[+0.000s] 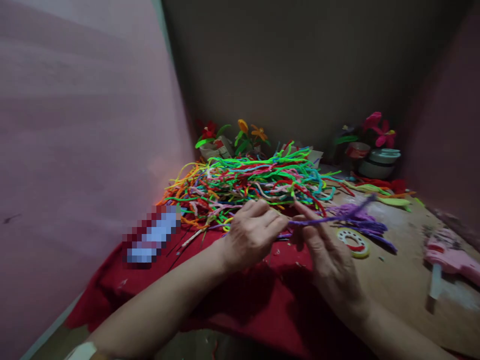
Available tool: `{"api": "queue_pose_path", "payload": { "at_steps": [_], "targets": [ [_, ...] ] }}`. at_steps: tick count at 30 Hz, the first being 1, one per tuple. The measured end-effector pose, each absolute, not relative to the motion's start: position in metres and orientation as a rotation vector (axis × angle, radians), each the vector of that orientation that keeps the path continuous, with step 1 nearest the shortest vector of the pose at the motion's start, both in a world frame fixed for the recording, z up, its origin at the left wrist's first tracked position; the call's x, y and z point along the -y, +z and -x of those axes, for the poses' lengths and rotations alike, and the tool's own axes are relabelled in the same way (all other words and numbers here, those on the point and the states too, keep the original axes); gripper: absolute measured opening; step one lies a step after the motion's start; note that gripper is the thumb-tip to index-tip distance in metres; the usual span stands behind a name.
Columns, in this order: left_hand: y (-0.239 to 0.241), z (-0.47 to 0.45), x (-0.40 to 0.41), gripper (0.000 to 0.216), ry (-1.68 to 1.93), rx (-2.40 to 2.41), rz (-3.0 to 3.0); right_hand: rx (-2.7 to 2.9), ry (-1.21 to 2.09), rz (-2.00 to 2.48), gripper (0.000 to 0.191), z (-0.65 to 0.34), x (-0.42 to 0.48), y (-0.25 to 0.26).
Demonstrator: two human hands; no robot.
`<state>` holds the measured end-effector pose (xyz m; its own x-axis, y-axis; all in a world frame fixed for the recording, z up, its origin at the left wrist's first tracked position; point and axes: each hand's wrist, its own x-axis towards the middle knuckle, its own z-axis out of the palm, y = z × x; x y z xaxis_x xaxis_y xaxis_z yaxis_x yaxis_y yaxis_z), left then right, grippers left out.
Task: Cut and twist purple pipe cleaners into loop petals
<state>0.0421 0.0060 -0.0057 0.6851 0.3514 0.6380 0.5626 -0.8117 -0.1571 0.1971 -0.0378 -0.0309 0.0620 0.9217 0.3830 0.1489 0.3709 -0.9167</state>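
A purple pipe cleaner (pixel 337 218) runs sideways between my hands, its free end slanting up to the right. My left hand (pixel 252 231) is closed round its left part, with the fingers curled. My right hand (pixel 325 246) pinches the stem close beside the left hand, its index finger stretched out. Just beyond both hands lies a big tangled heap of coloured pipe cleaners (pixel 258 175). A bunch of purple pipe cleaners (pixel 369 227) rests on the board to the right of my right hand.
A roll of tape (pixel 353 243) and a pink glue gun (pixel 452 255) lie on the brown board (pixel 397 285). Red cloth (pixel 240 295) covers the left and front. Pipe-cleaner flowers (pixel 380 131) and a lidded jar (pixel 379 164) stand behind. A pink wall (pixel 86 150) bounds the left.
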Motion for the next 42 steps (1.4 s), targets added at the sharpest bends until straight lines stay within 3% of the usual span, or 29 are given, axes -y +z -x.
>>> {"api": "queue_pose_path", "payload": {
  "at_steps": [3,6,12,17,25,27,29,32,34,37,42],
  "targets": [
    [-0.016,-0.048,-0.008,0.019,-0.834,0.746,2.672,1.253,0.766,1.041,0.022,-0.203,0.036,-0.024],
    [-0.026,-0.047,-0.013,0.023,-0.851,0.915,2.834,1.162,1.023,0.920,0.019,-0.213,0.024,-0.015],
    [-0.019,-0.040,-0.022,0.021,-0.857,1.334,3.242,0.521,1.168,0.743,0.038,-0.252,-0.007,0.010],
    [-0.002,-0.033,-0.025,0.020,-0.966,1.338,3.576,0.459,1.154,0.763,0.049,-0.267,-0.009,0.021],
    [0.012,-0.013,-0.031,0.016,-0.616,1.232,3.788,0.483,1.135,0.743,0.050,-0.283,-0.021,0.013],
    [0.013,-0.007,-0.035,0.017,-0.785,1.365,3.790,0.549,1.131,0.707,0.051,-0.284,-0.024,0.009],
    [0.011,-0.003,-0.039,0.019,-1.362,1.646,3.677,0.591,1.165,0.661,0.047,-0.280,-0.025,0.005],
    [0.002,-0.008,-0.040,0.015,-2.456,1.614,3.409,0.510,1.237,0.544,0.039,-0.270,-0.023,0.000],
    [-0.002,-0.016,-0.037,0.025,-2.753,1.520,3.375,0.428,1.268,0.479,0.036,-0.263,-0.021,-0.001],
    [-0.005,-0.032,-0.028,0.040,-2.645,1.523,3.518,0.328,1.317,0.429,0.036,-0.256,-0.018,0.000],
    [-0.006,-0.044,-0.019,0.026,-2.181,1.503,3.527,0.274,1.376,0.417,0.034,-0.250,-0.015,0.002]
  ]
}}
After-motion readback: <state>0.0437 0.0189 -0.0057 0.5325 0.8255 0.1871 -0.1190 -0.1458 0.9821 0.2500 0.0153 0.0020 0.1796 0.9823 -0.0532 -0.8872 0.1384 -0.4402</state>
